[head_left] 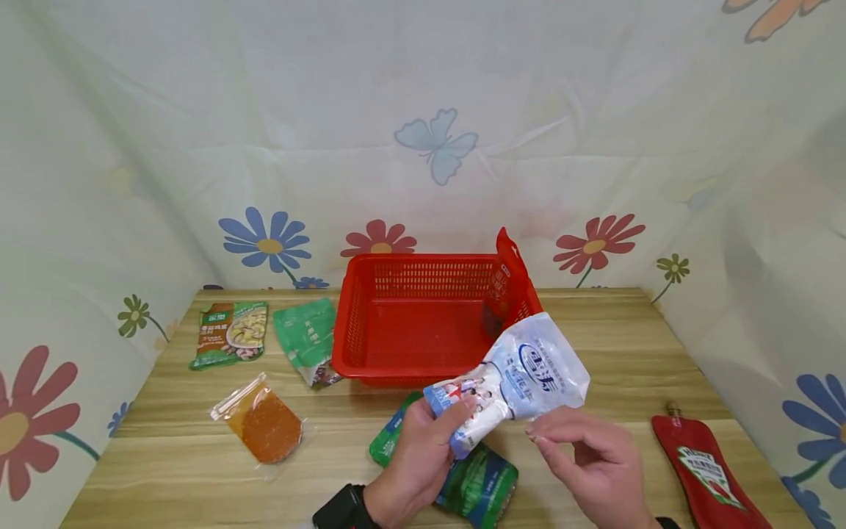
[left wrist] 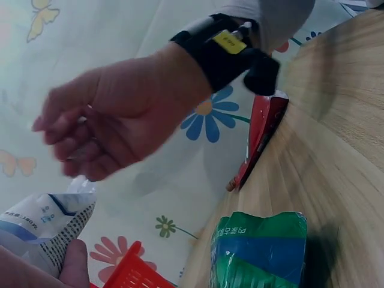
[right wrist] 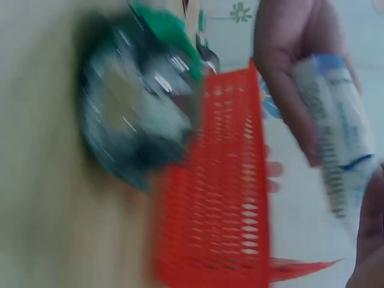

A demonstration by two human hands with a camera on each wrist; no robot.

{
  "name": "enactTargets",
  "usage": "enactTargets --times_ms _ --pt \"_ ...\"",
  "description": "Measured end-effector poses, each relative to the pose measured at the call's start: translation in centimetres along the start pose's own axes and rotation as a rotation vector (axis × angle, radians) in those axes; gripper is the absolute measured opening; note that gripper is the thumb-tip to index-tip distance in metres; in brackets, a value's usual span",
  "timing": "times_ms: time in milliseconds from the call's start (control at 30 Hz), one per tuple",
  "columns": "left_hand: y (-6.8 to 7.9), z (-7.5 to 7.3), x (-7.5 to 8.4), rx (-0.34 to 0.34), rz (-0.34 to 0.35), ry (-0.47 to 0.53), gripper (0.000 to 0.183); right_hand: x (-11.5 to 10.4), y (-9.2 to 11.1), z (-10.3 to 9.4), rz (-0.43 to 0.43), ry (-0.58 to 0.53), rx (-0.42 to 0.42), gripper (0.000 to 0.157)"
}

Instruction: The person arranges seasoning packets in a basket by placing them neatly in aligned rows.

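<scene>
My left hand (head_left: 416, 452) grips a white and blue printed bag (head_left: 545, 371) near its lower left end, with the thumb on the printed side. The bag slants over the right front corner of the red basket (head_left: 413, 375). Beside the bag's lower right edge is my right hand (head_left: 591, 459), its thumb and forefinger tips close together; whether a small piece is pinched there cannot be made out. In the left wrist view the right hand (left wrist: 114, 114) shows curled fingers just above the bag's end. Beneath the left hand lies green and blue packaging (head_left: 485, 481), partly hidden.
A red packet (head_left: 507, 275) leans inside the basket's right side. Left of the basket lie a green packet (head_left: 304, 334), a green and brown food packet (head_left: 231, 334) and a clear zip bag of orange-brown contents (head_left: 267, 426). A red ketchup pouch (head_left: 707, 470) lies at the right.
</scene>
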State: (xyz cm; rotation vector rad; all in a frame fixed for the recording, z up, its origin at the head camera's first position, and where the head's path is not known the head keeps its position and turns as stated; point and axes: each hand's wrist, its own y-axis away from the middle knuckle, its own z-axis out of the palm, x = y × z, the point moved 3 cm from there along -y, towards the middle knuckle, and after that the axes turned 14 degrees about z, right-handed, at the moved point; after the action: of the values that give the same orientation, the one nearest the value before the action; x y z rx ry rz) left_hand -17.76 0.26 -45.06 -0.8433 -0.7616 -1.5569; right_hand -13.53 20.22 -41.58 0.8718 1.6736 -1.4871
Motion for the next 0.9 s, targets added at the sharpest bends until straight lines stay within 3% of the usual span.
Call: enactTargets --times_ms 67,133,200,267,367,467,633,900 --pt "0.1 0.1 0.1 0.004 0.007 0.014 0.048 0.8 0.7 -0.1 0.135 -0.009 0.185 0.026" --pt "0.1 0.2 0.2 0.006 0.014 0.023 0.049 1.7 1.2 -0.1 0.347 -0.055 0.323 0.021" --pt "0.2 0.4 0.2 0.003 0.022 0.031 0.049 2.6 1.2 0.2 0.538 -0.168 0.351 0.018" --pt "0.4 0.6 0.2 -0.002 0.032 0.037 0.048 3.2 1.1 0.7 0.645 -0.323 0.283 0.022" --pt "0.7 1.0 0.0 -0.024 0.047 0.048 0.045 3.6 0.8 1.5 0.682 -0.544 0.098 0.035" --pt "0.9 1.4 -0.3 -0.043 0.055 0.065 0.042 3.5 0.6 2.4 0.728 -0.658 0.016 0.035" --pt "1.3 1.7 -0.8 -0.062 0.05 0.048 0.041 3.3 0.2 3.5 0.902 -0.664 0.073 0.037" --pt "1.5 1.6 -0.5 -0.085 0.027 -0.05 0.039 2.5 -0.7 4.0 0.836 -0.654 0.244 0.039"
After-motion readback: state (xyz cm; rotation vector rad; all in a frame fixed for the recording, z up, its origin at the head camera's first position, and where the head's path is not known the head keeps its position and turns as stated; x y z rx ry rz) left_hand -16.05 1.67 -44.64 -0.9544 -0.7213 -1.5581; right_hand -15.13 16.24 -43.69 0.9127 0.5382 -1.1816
